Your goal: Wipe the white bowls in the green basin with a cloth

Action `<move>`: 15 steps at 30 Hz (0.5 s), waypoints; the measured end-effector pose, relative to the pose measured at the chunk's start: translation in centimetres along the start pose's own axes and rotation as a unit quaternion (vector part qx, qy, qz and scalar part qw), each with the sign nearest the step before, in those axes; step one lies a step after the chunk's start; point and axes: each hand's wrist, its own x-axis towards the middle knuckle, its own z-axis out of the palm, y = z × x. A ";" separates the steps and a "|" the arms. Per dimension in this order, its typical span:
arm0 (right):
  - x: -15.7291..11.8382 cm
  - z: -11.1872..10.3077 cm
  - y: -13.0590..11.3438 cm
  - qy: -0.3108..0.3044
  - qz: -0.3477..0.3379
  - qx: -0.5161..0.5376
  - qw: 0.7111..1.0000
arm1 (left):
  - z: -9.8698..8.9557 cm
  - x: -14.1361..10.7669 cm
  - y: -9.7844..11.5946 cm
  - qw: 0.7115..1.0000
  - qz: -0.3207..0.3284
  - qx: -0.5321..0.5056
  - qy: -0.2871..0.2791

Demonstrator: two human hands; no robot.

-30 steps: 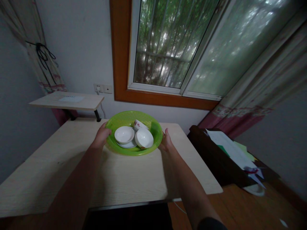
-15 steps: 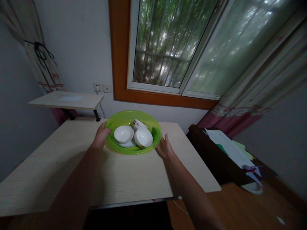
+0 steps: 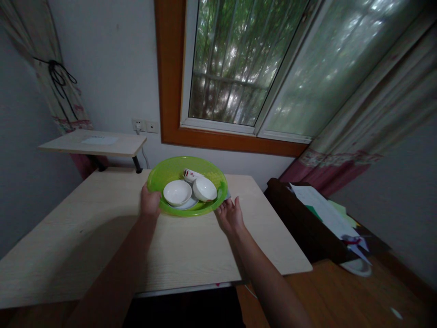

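Observation:
A wide green basin (image 3: 165, 169) is in front of me over the far part of the table; whether its base touches the tabletop is hidden. Inside are a white bowl at the left (image 3: 177, 193), another white bowl at the right (image 3: 205, 189), and a patterned white bowl (image 3: 191, 175) tipped on its side behind them. Beneath these shows part of a white plate (image 3: 188, 203). My left hand (image 3: 150, 201) is closed on the basin's left rim. At the lower right side, my right hand (image 3: 231, 216) bears against the basin, palm up, fingers at its underside and thumb apart.
The pale wooden table (image 3: 184, 255) carries a small raised shelf (image 3: 92, 145) at the back left. Behind the table is a wall with a socket (image 3: 139, 125) and a window. To the right stands a dark brown cabinet (image 3: 303, 223) with papers on top.
The basin has shifted slightly left and its tilt has changed. The bowls have moved a little inside it. My right hand has slid left and is lower against the basin.

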 end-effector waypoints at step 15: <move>5.7 1.8 -2.5 -0.006 0.018 -0.045 0.999 | -2.2 2.2 1.9 0.993 -0.081 -0.024 -0.083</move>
